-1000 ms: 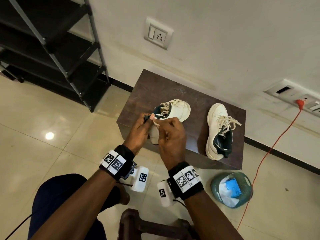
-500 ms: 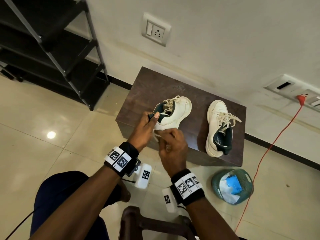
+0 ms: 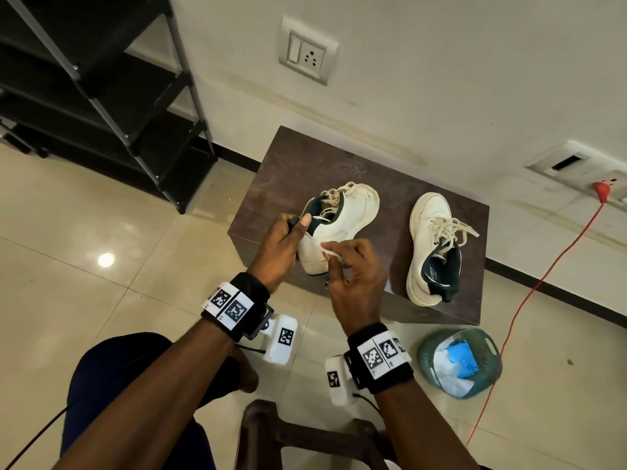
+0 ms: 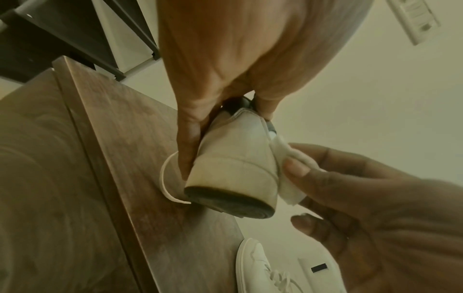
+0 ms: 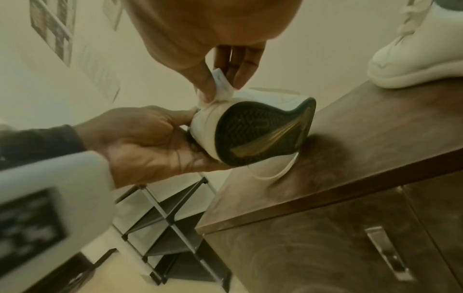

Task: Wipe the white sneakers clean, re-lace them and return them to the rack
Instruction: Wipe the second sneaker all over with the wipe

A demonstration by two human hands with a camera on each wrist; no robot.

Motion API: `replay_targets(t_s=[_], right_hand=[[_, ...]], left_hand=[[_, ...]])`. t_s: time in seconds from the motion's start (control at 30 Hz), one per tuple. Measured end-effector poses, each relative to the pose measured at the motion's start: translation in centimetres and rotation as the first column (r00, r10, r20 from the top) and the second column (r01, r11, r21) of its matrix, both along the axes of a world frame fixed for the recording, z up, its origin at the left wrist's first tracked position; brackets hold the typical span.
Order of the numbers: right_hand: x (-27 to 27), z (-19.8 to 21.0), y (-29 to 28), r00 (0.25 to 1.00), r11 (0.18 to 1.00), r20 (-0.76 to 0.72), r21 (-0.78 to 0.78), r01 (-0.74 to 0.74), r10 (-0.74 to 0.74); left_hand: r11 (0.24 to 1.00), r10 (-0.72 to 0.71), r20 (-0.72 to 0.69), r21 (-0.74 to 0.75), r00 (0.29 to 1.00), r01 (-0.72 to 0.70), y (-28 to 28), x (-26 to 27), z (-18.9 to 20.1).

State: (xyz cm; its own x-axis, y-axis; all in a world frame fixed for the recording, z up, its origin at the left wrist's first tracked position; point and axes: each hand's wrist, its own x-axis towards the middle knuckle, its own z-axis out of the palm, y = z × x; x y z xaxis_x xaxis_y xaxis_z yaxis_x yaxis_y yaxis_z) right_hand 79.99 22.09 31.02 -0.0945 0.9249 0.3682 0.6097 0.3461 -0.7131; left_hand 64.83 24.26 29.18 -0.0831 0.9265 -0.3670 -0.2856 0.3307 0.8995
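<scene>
Nearest the camera, a dark wooden stool (image 3: pixel 271 432) stands between the person's forearms, and each wrist carries a black band with printed markers. On the floor to the right sits a green mesh basket (image 3: pixel 488 347) holding white and blue cloths.

The left hand (image 3: pixel 281 245) grips the heel of the tilted sneaker (image 3: pixel 342 218): thumb over the dark collar, fingers curled around the back, one finger lying along the heel's side in the left wrist view. That shoe is raised at the heel, with its forefoot resting on the top of the brown cabinet (image 3: pixel 291 171) near the front edge. Its dark patterned outsole shows in the right wrist view. A loose lace end (image 4: pixel 166 178) curves down from the shoe onto the cabinet top.

The right hand (image 3: pixel 356 286) pinches a small white wipe (image 3: pixel 329 250) between thumb and fingertips and presses it against the side of the heel. The remaining fingers are loosely spread.

The second sneaker (image 3: pixel 434 245) rests on the right part of the same cabinet top, well apart from the first, toe towards the wall, laces loosely crossed and spilling to the right. The cabinet front carries a metal handle (image 5: pixel 387 255).

Further back at left, the black shoe rack (image 3: pixel 101 96) stands on the tiled floor against the wall. A wall switch and socket plate (image 3: pixel 307 52) sits above the cabinet. An orange cable (image 3: pixel 529 293) runs from a plug at the right wall down across the floor.
</scene>
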Motion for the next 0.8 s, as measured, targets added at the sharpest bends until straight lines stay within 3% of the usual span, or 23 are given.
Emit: replay_targets(t_s=[0.13,0.2,0.33,0.43,0.57,0.67,0.8], right_hand=[[1.5,-0.4,3.0,0.979,0.979,-0.066,-0.071,0.189,-0.194],[0.7,0.0,2.0,0.988,0.990,-0.064,-0.046,0.136,-0.139],[-0.7,0.4,-1.5,0.992,0.994,0.066,-0.036,-0.105,0.107],[1.1,0.0,-0.2,0.999,0.999,0.039,-0.033,0.031,-0.030],[2.6,-0.7,2.6,0.963,0.972,-0.169,-0.141,0.190,-0.212],[1.1,0.1,1.1,0.971,0.984,-0.176,-0.106,0.145,-0.162],[0.9,0.2,-2.1,0.996,0.998,-0.083,-0.054,-0.030,0.025]], left_hand=[[1.000,-0.001,-0.018,0.015,1.000,0.002,-0.2,0.4,0.0],[1.000,-0.001,0.006,0.000,1.000,0.001,-0.1,0.3,0.3],[1.000,-0.019,0.009,0.001,1.000,0.019,0.4,0.1,0.0],[1.000,-0.025,0.012,-0.012,1.000,0.025,0.2,0.4,0.0],[1.000,-0.020,-0.009,0.006,1.000,0.020,0.0,0.3,-0.3],[0.999,-0.008,0.033,-0.031,0.999,0.009,0.2,0.1,-0.3],[0.998,-0.019,0.052,-0.051,0.998,0.022,0.4,-0.2,-0.4]])
